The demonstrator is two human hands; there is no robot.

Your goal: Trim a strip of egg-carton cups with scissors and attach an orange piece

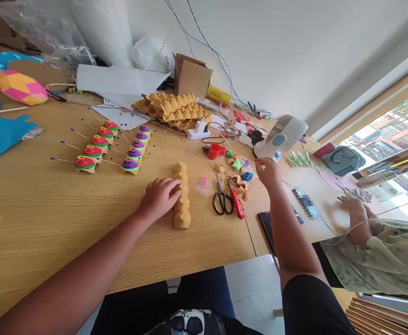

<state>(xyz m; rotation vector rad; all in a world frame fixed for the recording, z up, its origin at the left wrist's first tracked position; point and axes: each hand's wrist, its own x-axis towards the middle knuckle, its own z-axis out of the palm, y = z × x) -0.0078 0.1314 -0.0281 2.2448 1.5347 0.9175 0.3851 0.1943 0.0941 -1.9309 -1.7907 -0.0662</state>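
My left hand [160, 197] rests on a strip of yellow egg-carton cups [182, 195] lying on the wooden table [50, 218], fingers curled over its side. My right hand [267, 171] hovers above the table near small coloured clay pieces [241, 170], fingers loosely bent and apart, with nothing visible in them. Black-handled scissors [222, 200] and a red cutter [236, 201] lie between my hands. A small pink piece [203, 183] sits just right of the strip.
Two rows of painted carton cups with pins [111, 146] stand at the left. A pile of egg cartons [172, 108], a cardboard box [191, 76], a red cup [214, 151] and a small white fan [281, 137] lie further back. Another person's hand [356, 209] rests at the right. A phone [267, 224] lies by the table edge.
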